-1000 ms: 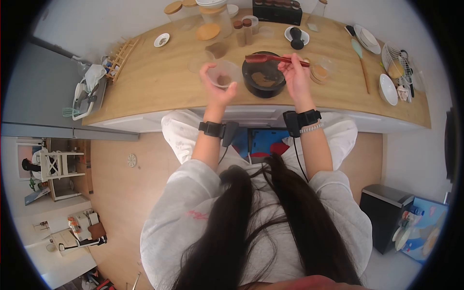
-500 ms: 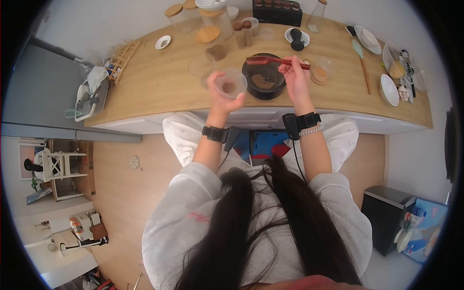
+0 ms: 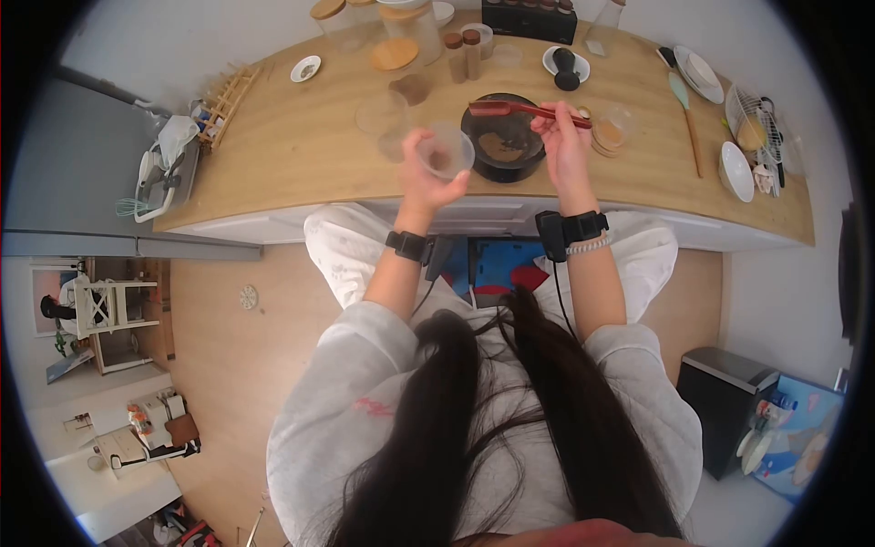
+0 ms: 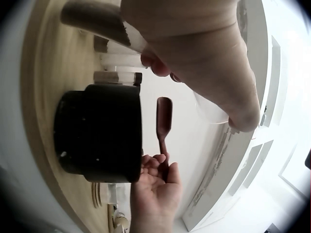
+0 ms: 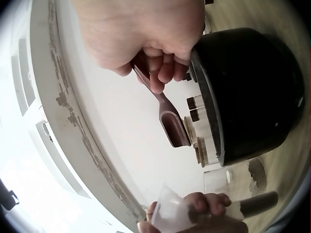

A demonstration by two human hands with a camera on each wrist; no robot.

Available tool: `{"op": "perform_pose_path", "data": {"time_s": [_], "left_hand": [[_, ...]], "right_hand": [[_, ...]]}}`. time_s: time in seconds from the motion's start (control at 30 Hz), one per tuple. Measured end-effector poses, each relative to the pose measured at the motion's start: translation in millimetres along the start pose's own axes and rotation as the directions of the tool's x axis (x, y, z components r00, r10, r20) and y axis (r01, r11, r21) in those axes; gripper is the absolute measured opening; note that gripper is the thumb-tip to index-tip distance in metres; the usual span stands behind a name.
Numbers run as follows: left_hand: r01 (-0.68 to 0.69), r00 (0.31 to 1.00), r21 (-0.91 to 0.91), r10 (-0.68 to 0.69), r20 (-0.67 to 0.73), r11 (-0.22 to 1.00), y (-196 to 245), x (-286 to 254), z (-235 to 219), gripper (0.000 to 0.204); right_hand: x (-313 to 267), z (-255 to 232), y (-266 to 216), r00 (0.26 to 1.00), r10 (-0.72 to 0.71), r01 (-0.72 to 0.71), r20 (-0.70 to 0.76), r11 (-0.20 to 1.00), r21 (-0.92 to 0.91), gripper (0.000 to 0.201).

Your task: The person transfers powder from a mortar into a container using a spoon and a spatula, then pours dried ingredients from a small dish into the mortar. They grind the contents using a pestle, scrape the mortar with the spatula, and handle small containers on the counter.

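My left hand (image 3: 428, 185) grips a clear plastic cup (image 3: 460, 137) with brown powder (image 3: 439, 159) in its bottom. The cup is just left of a deep black bowl (image 3: 499, 171), its rim overlapping the bowl in the head view. In the bowl lies more brown powder (image 3: 503, 146). My right hand (image 3: 567, 155) pinches the handle of a dark red-brown scoop (image 3: 492, 108). The scoop lies level above the bowl's opening, its head pointing left; in the right wrist view its visible hollow (image 5: 174, 127) looks bare.
Behind the bowl stand brown-capped glass tubes (image 3: 456, 62) and a wooden-lidded jar (image 3: 395, 55). Right of my right hand is a small clear container (image 3: 616, 122). A black object (image 3: 565, 71) sits in a white dish. Farther right lie a pale green spatula (image 3: 685, 109) and a white bowl (image 3: 736, 173).
My left hand has carried the cup rightward, closer to the black bowl. The right hand and scoop have stayed nearly in place above the bowl.
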State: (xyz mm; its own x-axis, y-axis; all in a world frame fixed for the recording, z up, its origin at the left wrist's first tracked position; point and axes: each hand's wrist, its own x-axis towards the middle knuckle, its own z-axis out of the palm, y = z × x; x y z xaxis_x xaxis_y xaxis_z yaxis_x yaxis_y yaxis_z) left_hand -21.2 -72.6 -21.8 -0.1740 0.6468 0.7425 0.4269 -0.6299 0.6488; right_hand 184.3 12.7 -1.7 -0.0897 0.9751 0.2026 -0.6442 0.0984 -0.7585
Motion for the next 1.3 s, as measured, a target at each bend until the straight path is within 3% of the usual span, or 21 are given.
{"op": "perform_pose_path", "data": {"time_s": [0.07,0.13,0.17,0.23,0.27,0.33,0.47,0.53,0.57,0.67,0.73,0.97,1.03,1.17,1.23,1.3], "left_hand": [[0.022,0.999,0.034,-0.024,0.041,0.999,-3.4,0.2,2.7,0.075],[0.184,0.980,-0.095,-0.174,0.099,0.978,4.0,-2.2,3.0,0.075],[0.180,0.980,-0.098,-0.171,0.099,0.979,5.3,2.3,5.9,0.075],[-0.030,0.999,-0.150,0.024,-0.038,0.988,9.5,4.8,10.8,0.075],[-0.028,0.999,-0.148,0.022,-0.040,0.989,7.6,2.6,10.2,0.075],[0.117,0.993,-0.132,-0.116,0.010,0.984,2.1,-4.2,8.3,0.076],[0.184,0.983,-0.125,-0.182,0.025,0.975,-2.1,-2.2,9.9,0.077],[0.054,0.975,-0.295,-0.114,-0.189,0.954,6.4,7.1,16.1,0.080],[0.061,0.975,-0.296,-0.120,-0.186,0.953,9.6,8.5,14.2,0.080],[0.115,0.976,-0.343,-0.170,-0.136,0.932,7.9,6.5,8.6,0.079],[0.250,0.929,-0.502,-0.351,-0.117,0.828,-3.0,0.0,12.3,0.080],[0.196,0.945,-0.532,-0.303,-0.122,0.824,8.6,8.4,8.0,0.079],[0.134,0.974,-0.394,-0.193,-0.115,0.909,-0.2,3.9,9.3,0.077],[0.224,0.962,-0.290,-0.259,-0.085,0.930,-4.4,0.5,13.1,0.077],[0.114,0.989,-0.273,-0.134,-0.055,0.955,4.2,5.9,13.8,0.076],[0.083,0.994,-0.252,-0.097,-0.046,0.964,7.7,9.3,12.4,0.077]], "right_hand": [[1.0,0.9,-0.4,1.000,-0.006,0.006,0.006,1.000,-0.002,0.024],[-2.6,0.6,-1.4,1.000,-0.001,0.001,0.004,1.000,-0.008,0.024],[-0.6,1.1,-1.9,1.000,-0.004,0.004,0.007,1.000,-0.005,0.024],[-1.4,1.0,-1.4,1.000,0.000,0.000,0.008,1.000,-0.002,0.024],[-1.2,1.1,-1.2,1.000,-0.005,0.005,0.000,1.000,-0.011,0.024],[-1.1,1.6,0.0,1.000,-0.006,0.006,-0.004,1.000,-0.019,0.024],[-1.9,1.8,-0.2,1.000,0.000,0.000,-0.001,1.000,-0.020,0.024],[0.6,1.7,-1.0,1.000,0.000,0.001,0.006,1.000,-0.013,0.023],[-1.2,2.7,-1.9,1.000,-0.002,0.002,0.005,1.000,-0.010,0.023],[-2.3,2.6,-2.0,1.000,0.002,-0.002,0.010,1.000,-0.021,0.023],[-2.0,2.4,-1.4,1.000,-0.001,0.002,0.014,0.999,-0.034,0.023],[-3.0,3.4,-1.7,1.000,-0.005,0.005,0.009,1.000,-0.026,0.022],[-2.3,3.4,-1.6,1.000,-0.011,0.011,0.016,0.999,-0.034,0.022],[-0.2,4.0,-1.4,1.000,-0.018,0.018,0.025,1.000,-0.026,0.022],[0.4,2.3,-2.3,0.999,-0.018,0.018,0.029,1.000,-0.023,0.022],[-2.5,2.7,-1.4,1.000,-0.012,0.013,0.011,1.000,-0.027,0.022]]}}
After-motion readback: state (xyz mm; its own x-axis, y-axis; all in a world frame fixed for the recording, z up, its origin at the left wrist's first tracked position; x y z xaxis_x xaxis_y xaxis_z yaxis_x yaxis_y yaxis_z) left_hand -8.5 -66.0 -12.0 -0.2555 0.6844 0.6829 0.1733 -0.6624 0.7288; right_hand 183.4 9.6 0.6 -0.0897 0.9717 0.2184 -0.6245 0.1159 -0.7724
